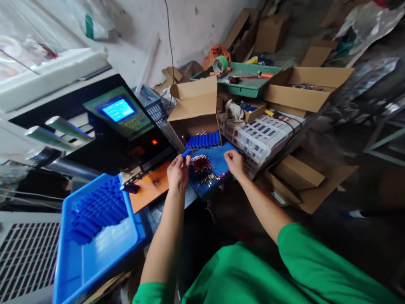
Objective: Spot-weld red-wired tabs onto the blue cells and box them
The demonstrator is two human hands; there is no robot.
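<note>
The left hand (177, 173) pinches one blue cell (186, 153) between thumb and fingers, near the open carton (196, 123). The right hand (234, 164) is curled, fingers pressed together (whether they grip anything cannot be told). Between the hands, wires (201, 164) lie on the blue mat (219, 154).

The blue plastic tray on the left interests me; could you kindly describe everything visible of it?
The rectangular blue plastic tray has raised walls, rounded far corners and a smooth rim. Many blue cylinders lie packed together over its far part; its shiny floor shows toward the near end. It stands beside the flat orange board, and its near end runs out of the picture. The left hand and right hand are both apart from it.
</note>
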